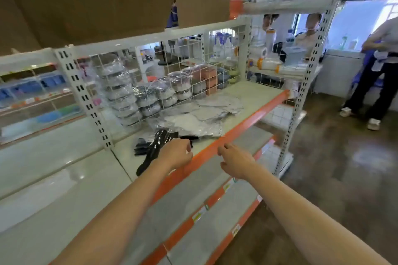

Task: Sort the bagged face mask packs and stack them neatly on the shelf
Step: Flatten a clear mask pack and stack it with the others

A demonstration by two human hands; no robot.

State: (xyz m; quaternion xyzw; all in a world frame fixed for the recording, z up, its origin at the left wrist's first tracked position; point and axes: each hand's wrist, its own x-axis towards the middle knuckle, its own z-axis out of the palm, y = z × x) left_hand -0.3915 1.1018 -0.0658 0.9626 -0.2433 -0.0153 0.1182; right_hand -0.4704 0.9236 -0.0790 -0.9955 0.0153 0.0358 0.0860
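A bagged pack of black face masks (154,148) lies on the white shelf (256,94) near its orange front edge (243,123). My left hand (175,153) rests on that pack with its fingers curled over its right end. Several bagged white mask packs (193,121) lie loosely spread to the right, further back on the shelf. My right hand (234,160) hovers just in front of the orange edge, fingers loosely bent, holding nothing.
Stacks of bagged goods (122,92) stand behind the wire grid back panel (193,66). Cardboard boxes (97,0) sit on the shelf above. Lower shelves run below the orange edge. Three people (377,66) stand at the right on the dark floor.
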